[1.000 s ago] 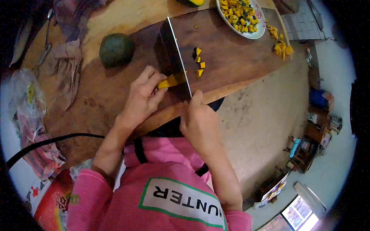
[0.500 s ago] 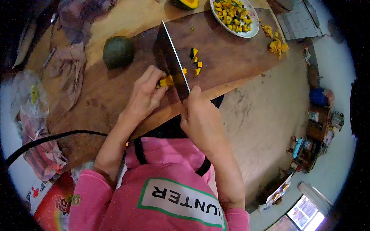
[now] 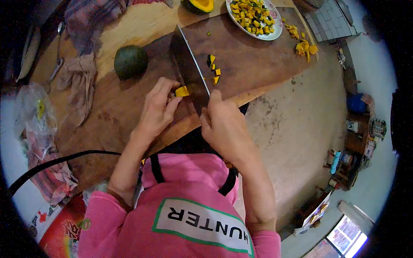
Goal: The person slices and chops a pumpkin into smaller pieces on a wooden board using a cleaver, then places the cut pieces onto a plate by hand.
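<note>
Though crumpled, see-through enough to show something yellow-green inside, at the far left: a plastic bag (image 3: 36,103). Lower down, a red printed thing (image 3: 56,230) with big writing, too blurry to read. Up high, a spoon (image 3: 60,30) beside a rumpled cloth (image 3: 81,81). Next, a dark green pumpkin chunk (image 3: 131,62), skin side up. Just below, the left hand (image 3: 157,105), fingers pinched close around a yellow pumpkin piece (image 3: 182,91), low on the brown wooden board (image 3: 254,60) and just beside a big knife (image 3: 191,69). At the top edge, a cut pumpkin (image 3: 200,5), yellow inside. Far below, on the pink shirt (image 3: 185,247), a white label (image 3: 202,220) with a green border and black upside-down letters: HUNTER. Past the blade, a short row of little cut bits (image 3: 217,72). Then the right hand (image 3: 226,122), curled tight around the knife's handle. Farther right, a white plate (image 3: 275,33) with a red pattern, heaped with small yellow-and-green cubes (image 3: 254,17). Last, some stringy yellow scraps (image 3: 304,48).
</note>
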Demonstrator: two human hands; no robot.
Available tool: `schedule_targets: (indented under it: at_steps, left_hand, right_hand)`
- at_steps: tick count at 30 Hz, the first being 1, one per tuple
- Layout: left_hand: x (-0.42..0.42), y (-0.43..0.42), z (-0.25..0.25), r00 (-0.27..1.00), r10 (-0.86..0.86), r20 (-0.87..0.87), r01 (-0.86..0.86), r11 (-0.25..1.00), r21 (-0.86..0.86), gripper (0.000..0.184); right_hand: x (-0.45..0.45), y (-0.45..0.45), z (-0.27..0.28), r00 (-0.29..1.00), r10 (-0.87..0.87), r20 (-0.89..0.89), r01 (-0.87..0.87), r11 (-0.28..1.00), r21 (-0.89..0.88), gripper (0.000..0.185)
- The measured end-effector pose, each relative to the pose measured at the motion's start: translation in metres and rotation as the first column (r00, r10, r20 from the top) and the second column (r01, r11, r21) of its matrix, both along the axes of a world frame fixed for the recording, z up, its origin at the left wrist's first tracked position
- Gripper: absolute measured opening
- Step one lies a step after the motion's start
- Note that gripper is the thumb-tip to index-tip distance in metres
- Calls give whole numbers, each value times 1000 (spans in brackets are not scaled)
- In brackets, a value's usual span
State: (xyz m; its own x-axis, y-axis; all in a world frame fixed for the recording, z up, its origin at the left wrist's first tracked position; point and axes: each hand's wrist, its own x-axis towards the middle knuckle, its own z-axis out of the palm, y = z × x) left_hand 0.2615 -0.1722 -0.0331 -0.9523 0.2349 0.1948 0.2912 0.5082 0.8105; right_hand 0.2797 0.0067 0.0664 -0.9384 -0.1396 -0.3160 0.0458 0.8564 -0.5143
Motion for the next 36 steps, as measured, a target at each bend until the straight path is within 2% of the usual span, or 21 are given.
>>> schedule_targets:
  at_steps: [3, 5, 8, 11, 15, 18, 20, 21, 24, 27, 30, 33, 36]
  left_hand:
    - [0, 0, 2, 998, 8, 61, -10, 999, 38, 27]
    - [0, 1, 3, 1000, 4, 8, -4, 999, 34, 24]
    - [-1, 2, 0, 1000, 18, -24, -17, 998, 56, 22]
    - [2, -1, -5, 1000, 21, 3, -21, 999, 35, 19]
    - [4, 3, 1, 997, 74, 30, -75, 996, 48, 16]
    - [9, 6, 0, 984, 116, 137, -132, 984, 118, 11]
    - [11, 8, -8, 940, 157, 304, -242, 933, 268, 10]
    - [10, 7, -10, 908, 167, 383, -304, 893, 333, 9]
    - [6, 3, -7, 866, 128, 483, -357, 835, 419, 8]
    - [10, 2, -13, 949, 146, 279, -235, 919, 316, 8]
    - [14, 2, -3, 973, 139, 185, -165, 977, 134, 10]
    - [16, 2, -2, 992, 105, -70, -105, 994, -2, 13]
    - [17, 5, -7, 991, 121, -65, -121, 993, 3, 14]
  right_hand:
    - [5, 0, -1, 1000, -13, 17, 13, 1000, -13, 21]
    - [8, -2, -1, 994, -69, 87, 75, 995, -63, 21]
    - [16, -5, -5, 994, -81, 74, 89, 990, -113, 21]
    - [26, -14, -45, 995, -98, -25, 96, 993, -70, 21]
    - [24, -17, -43, 998, -46, -51, 44, 999, -30, 21]
    - [13, -2, -27, 997, -48, -65, 43, 996, -76, 21]
    - [8, 3, -10, 998, -41, -39, 38, 997, -74, 22]
    - [9, 6, -9, 995, 6, -104, -11, 999, -49, 24]
    - [16, 5, -4, 994, -97, -55, 88, 986, -138, 20]
    - [24, 4, -15, 990, -119, -81, 99, 971, -216, 18]
    - [29, 4, -17, 996, -73, -56, 63, 985, -160, 23]
    - [34, 5, -16, 996, -68, -51, 58, 982, -179, 24]
    - [38, 7, -22, 994, -51, -95, 36, 988, -151, 25]
